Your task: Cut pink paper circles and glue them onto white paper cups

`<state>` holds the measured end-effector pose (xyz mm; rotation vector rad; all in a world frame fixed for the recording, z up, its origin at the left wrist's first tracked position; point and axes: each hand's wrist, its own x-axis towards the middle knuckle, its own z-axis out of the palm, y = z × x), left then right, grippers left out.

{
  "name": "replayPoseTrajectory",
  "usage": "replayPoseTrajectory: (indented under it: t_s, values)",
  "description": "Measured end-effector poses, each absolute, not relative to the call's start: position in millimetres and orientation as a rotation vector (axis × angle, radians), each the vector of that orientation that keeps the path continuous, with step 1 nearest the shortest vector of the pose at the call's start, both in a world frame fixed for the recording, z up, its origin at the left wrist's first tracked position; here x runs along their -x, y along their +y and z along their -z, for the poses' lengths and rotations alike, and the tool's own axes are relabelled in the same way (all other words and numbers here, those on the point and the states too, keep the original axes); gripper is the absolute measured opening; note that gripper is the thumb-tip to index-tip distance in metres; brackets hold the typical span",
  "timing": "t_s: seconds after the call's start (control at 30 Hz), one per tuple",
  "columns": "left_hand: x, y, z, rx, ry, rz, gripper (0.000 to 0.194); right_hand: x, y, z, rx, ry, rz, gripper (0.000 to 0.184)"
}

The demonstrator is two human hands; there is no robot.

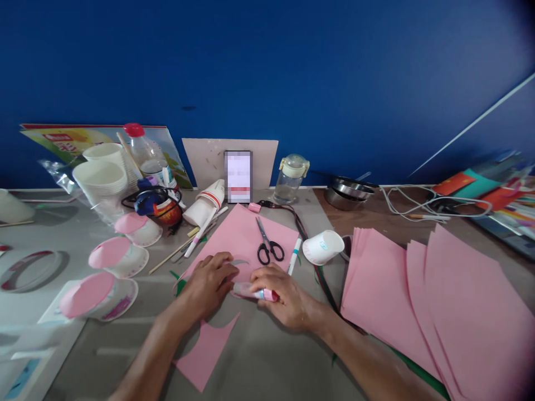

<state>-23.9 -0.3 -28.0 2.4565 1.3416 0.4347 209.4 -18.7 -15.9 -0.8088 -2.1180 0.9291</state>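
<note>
On the worktop (137,356), the right hand (288,295) is closed around a glue stick (254,292) — positioned beside the left hand (211,281), which lies palm-down, fingers slightly bent. Black-handled scissors (267,245) rest on the pink sheet (238,228) beyond both hands.

A grey tabletop (267,356) is joined at the far right by a brown wooden surface (368,220), where metal bowls (349,192) are set. On the grey, a pink sheet (225,236) is laid centrally, with a cut pink scrap (207,353) placed nearer. Three pink-topped cups (119,256) are lined up at left; a white cup (323,247) is placed right of the sheet, and a lidded jar (290,181) is stood beyond.
</note>
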Motion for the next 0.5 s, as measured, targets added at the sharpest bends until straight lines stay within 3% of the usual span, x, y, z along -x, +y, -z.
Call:
replayPoseTrajectory:
  t_s: [0.5]
  values:
    - [25.7, 1.5, 34.6, -2.474, 1.317, -0.47, 0.025, -212.8, -17.9, 13.3, 0.804, -2.077, -0.919, 0.031]
